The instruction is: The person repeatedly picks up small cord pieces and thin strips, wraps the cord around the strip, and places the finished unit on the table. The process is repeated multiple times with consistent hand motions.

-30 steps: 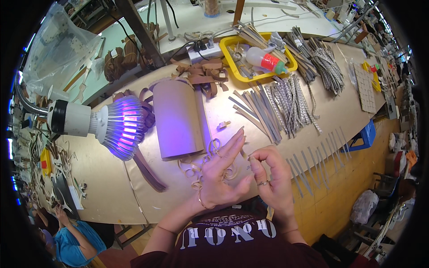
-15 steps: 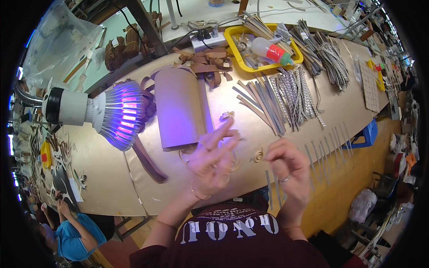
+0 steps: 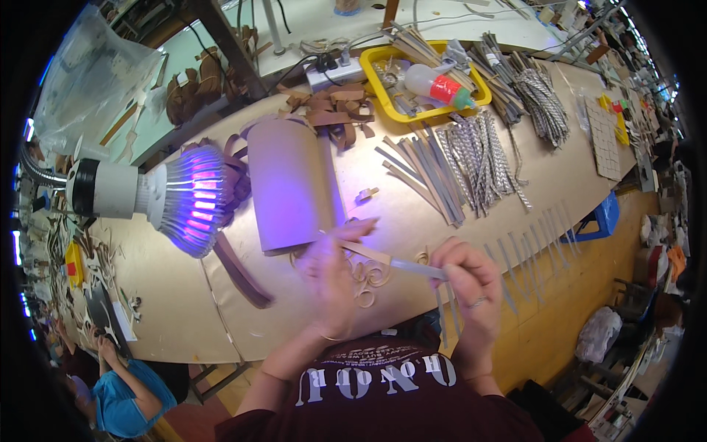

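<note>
My right hand [image 3: 468, 276] is closed, with its fingers pinching one end of a narrow strip [image 3: 401, 263], tan toward the left and pale grey toward the right. A ring shows on this hand. At the strip's far left end is my left hand [image 3: 330, 276], smeared by motion; some fingers reach out to the right just above the strip. Whether they grip it, I cannot tell. Beneath the strip, several thin pale curls [image 3: 366, 283] lie on the table. A large brown cylinder [image 3: 291, 184] stands beyond my left hand, under violet light from a ribbed lamp [image 3: 193, 199].
Grey and tan strips [image 3: 427, 173] and braided silvery strips [image 3: 482, 162] lie beyond my right hand. A yellow tray [image 3: 401, 114] holds a bottle [image 3: 442, 87]. Several thin strips [image 3: 545, 243] line the right edge. Left of the cylinder is a dark band [image 3: 239, 272]; someone in blue [image 3: 132, 394] sits far left.
A strip has come into view between my hands, held by the right one. My right hand has moved slightly left and down. My left hand has dropped slightly, its fingers swinging toward the strip.
</note>
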`<state>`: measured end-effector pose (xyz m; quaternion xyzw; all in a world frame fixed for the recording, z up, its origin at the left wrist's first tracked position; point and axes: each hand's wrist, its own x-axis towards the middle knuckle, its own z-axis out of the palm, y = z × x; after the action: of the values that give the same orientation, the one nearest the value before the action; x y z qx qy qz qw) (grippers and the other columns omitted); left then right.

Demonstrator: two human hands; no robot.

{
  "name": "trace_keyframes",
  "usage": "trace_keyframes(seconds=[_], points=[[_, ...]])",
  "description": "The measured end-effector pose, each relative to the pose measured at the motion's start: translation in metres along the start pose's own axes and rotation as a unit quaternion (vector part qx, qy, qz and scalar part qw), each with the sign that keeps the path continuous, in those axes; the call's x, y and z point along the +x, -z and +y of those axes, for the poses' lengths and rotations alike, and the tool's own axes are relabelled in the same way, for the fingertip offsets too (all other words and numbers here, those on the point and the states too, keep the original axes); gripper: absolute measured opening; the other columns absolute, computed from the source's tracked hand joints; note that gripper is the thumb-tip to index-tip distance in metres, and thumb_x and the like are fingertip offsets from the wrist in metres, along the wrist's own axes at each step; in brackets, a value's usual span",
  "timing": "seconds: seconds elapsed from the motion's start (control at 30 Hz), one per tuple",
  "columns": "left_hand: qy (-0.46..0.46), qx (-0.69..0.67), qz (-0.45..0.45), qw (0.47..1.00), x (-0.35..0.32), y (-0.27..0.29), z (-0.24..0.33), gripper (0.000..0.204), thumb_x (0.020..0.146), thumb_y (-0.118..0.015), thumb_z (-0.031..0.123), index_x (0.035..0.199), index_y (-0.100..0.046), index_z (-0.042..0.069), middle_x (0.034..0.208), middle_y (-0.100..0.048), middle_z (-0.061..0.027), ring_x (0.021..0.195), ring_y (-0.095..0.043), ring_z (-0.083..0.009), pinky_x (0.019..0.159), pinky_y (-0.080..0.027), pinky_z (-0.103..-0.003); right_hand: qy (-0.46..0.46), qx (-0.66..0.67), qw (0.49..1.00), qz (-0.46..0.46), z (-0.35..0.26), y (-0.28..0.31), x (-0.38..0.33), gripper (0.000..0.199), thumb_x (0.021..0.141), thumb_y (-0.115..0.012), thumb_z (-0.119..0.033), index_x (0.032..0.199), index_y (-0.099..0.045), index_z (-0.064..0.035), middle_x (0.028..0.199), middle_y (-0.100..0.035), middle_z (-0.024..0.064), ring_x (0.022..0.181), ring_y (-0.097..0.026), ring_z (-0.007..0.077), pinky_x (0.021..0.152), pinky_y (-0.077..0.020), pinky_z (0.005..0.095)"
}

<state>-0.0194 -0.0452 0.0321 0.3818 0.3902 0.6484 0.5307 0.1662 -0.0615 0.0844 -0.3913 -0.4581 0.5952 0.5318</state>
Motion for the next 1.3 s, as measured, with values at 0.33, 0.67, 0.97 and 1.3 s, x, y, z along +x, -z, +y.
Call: trace_keyframes(seconds=[0.33,0.67,0.97,1.3], points=[[-0.082,0.265,0.091,0.956,-0.003,0.073,0.013,0.024,0.095,-0.052,0.005,0.114,-0.062,-0.005,0.105,-0.065,-0.0122,0.098,-0.062,-0.0209,0.090,-0.048,-0.038,0.222,0.482,0.844,-0.077,-0.025,0.129,-0.033,0.023,0.097,-0.053,-0.023,0.086,-0.050,-0.0032,0.125,-0.057,0.0233,0.075,-0.067,0.0164,0.065,-0.0519,0.0350],[-0.175,0.415,-0.231,0.862,-0.021,0.002,0.005,0.078,0.076,-0.074,0.002,0.146,-0.040,0.002,0.147,-0.043,-0.0234,0.131,-0.047,-0.0392,0.106,-0.039,-0.044,0.194,0.416,0.888,-0.022,-0.002,0.098,-0.031,0.023,0.095,-0.046,-0.019,0.081,-0.043,-0.0014,0.105,-0.058,0.0405,0.084,-0.069,0.0451,0.071,-0.0604,0.0436],[-0.125,0.404,-0.390,0.818,-0.007,-0.026,-0.007,0.056,0.079,-0.077,0.006,0.132,-0.059,0.002,0.110,-0.071,-0.0128,0.080,-0.070,-0.0211,0.064,-0.050,-0.031,0.121,0.307,0.931,0.154,0.006,0.084,-0.041,0.023,0.094,-0.046,-0.019,0.081,-0.044,0.0006,0.100,-0.063,0.0354,0.085,-0.071,0.0423,0.075,-0.0616,0.0453],[0.101,0.327,-0.248,0.906,-0.015,-0.029,-0.024,0.028,0.088,-0.069,0.000,0.116,-0.070,0.002,0.090,-0.074,-0.0055,0.061,-0.055,-0.0032,0.056,-0.042,-0.019,0.068,0.304,0.930,0.198,0.021,0.069,-0.028,0.020,0.095,-0.045,-0.020,0.086,-0.049,-0.0027,0.104,-0.065,0.0323,0.090,-0.071,0.0388,0.078,-0.0614,0.0413]])
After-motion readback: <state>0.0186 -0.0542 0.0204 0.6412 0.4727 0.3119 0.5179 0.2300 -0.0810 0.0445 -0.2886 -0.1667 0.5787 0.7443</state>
